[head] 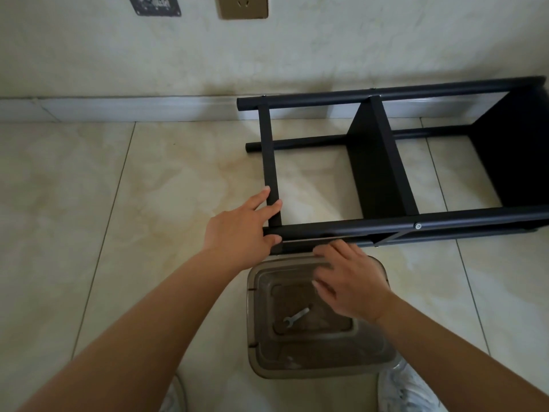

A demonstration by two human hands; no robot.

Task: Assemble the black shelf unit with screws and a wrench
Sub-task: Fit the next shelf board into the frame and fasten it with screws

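The black shelf unit point(386, 173) lies on its side on the floor point(148, 203) near the wall. Its end crossbar point(269, 150) is gripped by the left hand point(240, 224) at the corner joint; the right hand point(350, 281), fingers lightly curled, rests at the lower rail, holding nothing visible. If this joint is unscrewed, the bar could slip out. The wrench point(295, 318) lies in the bin point(315, 367), beside the frame.

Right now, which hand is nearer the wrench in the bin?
Right. The right hand hovers over the bin, just above the wrench; the left hand grips the shelf frame farther away.
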